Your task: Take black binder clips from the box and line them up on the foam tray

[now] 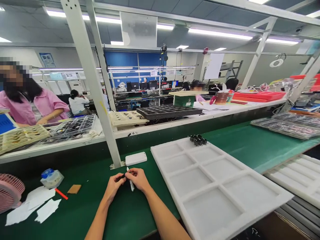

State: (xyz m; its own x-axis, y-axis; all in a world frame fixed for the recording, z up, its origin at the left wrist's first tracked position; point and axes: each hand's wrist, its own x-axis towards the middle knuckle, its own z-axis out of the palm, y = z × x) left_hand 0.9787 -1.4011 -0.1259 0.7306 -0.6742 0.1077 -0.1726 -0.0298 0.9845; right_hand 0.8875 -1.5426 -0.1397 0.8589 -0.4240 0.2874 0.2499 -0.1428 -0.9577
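white strip [131, 185] half-hidden by right hand [138, 179]

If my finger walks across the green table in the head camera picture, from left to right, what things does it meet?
Pink desk fan → white paper scraps → brown card → left hand → right hand → white foam tray
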